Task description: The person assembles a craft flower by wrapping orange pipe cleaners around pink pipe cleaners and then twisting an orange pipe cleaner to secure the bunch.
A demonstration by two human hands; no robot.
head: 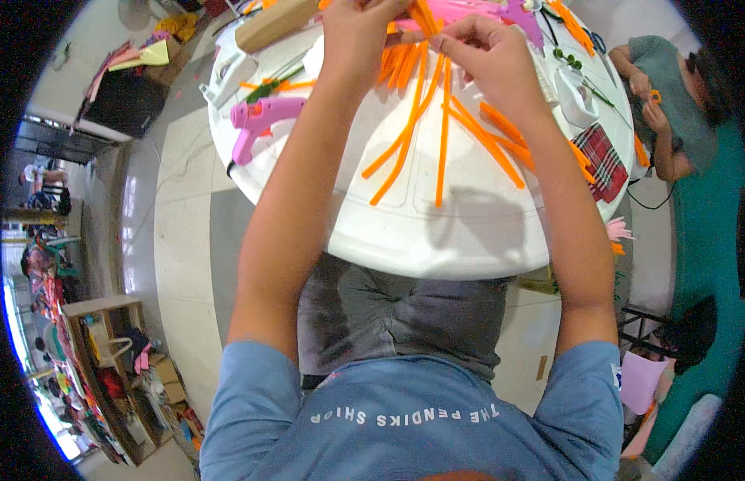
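Note:
At the top edge of the head view, my left hand (363, 30) and my right hand (489, 57) meet at a bunch of orange fuzzy pipe cleaners (429, 24). My right thumb and forefinger pinch the strands near their middle. My left fingers, partly cut off by the frame edge, close on the upper part of the bunch. Several loose orange stems (442, 150) fan downward from the bunch over the white round table (372, 234). More short orange pieces lie behind them, and pink stems (462, 11) are beyond the hands.
A pink hot glue gun (252, 123) lies left of my left forearm. Tape dispensers (576, 99), a red plaid cloth (601, 159) and green stems (598, 90) are on the right. A brown roll (276, 24) lies at the back left. Another person (667, 102) sits at the right, holding something orange.

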